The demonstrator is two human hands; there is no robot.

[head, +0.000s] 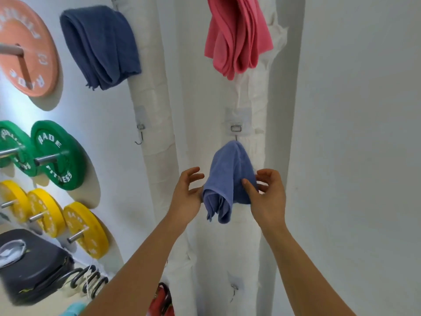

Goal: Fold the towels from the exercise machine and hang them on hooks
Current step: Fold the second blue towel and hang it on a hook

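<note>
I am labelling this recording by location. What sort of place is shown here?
Most likely a small gym or home workout room. Green round weight plates and yellow round weight plates sit on wall pegs, an orange round weight plate hangs above them, and a folded light blue towel hangs on a metal wall hook.

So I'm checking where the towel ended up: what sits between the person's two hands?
In the head view, the light blue towel hangs from a hook between the left hand and the right hand; the right thumb touches it.
</note>
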